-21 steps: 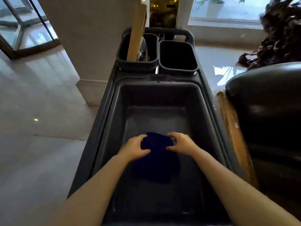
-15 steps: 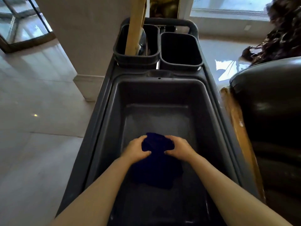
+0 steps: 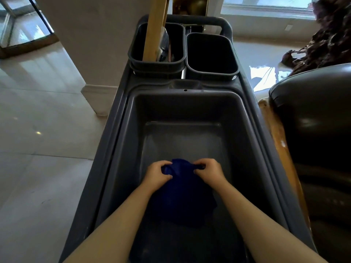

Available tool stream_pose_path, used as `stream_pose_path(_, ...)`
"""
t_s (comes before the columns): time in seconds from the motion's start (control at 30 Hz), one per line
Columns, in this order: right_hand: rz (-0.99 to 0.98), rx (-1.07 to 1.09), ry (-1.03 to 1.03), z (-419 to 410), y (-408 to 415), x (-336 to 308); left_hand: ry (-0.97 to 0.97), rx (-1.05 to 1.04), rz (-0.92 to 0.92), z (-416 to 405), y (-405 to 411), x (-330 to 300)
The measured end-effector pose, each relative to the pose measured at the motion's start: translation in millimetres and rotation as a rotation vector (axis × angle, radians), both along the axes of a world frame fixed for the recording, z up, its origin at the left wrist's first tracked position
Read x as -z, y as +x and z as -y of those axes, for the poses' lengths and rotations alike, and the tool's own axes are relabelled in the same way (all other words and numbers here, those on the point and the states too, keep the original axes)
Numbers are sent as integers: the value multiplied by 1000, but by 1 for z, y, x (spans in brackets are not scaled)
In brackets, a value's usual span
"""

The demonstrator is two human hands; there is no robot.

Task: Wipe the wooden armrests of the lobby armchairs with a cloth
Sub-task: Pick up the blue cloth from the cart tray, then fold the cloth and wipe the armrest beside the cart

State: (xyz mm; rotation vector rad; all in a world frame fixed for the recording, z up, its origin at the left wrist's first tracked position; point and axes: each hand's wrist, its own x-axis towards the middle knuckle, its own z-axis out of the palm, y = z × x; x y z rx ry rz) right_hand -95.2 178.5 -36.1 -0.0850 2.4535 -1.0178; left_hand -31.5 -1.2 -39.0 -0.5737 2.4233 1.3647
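A dark blue cloth [image 3: 182,194] lies in the big grey tub [image 3: 121,141] of a cleaning cart. My left hand [image 3: 156,174] pinches the cloth's far left corner. My right hand [image 3: 209,170] pinches its far right corner, and the top edge is pulled taut between them. To the right stands a dark leather armchair [image 3: 315,126] with a worn wooden armrest [image 3: 281,149] running along the cart's side. Both hands are well left of the armrest.
Two small dark bins sit at the cart's far end: the left bin [image 3: 136,54] holds a wooden handle [image 3: 154,27], the right bin [image 3: 210,54] looks dark inside. A white pillar [image 3: 91,44] rises at the left over glossy tile floor [image 3: 38,149]. A dark plant [image 3: 326,40] is far right.
Both hands have closed on the cloth's far corners and drawn them apart. The view has tilted down and closer to the tub.
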Motion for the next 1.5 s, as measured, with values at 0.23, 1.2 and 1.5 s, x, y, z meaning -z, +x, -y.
stream_pose_path(0.23, -47, 126, -214, -12, -15, -44, 152, -57, -125, 10, -16, -47)
stream_pose_path(1.2, -523, 66, -408, -357, 0, -252, 399, 119, -571, -309, -14, -235)
stream_pose_path(1.5, -392, 102, -319, -477, -5, -164, 325, 124, -443, -430, -24, -152)
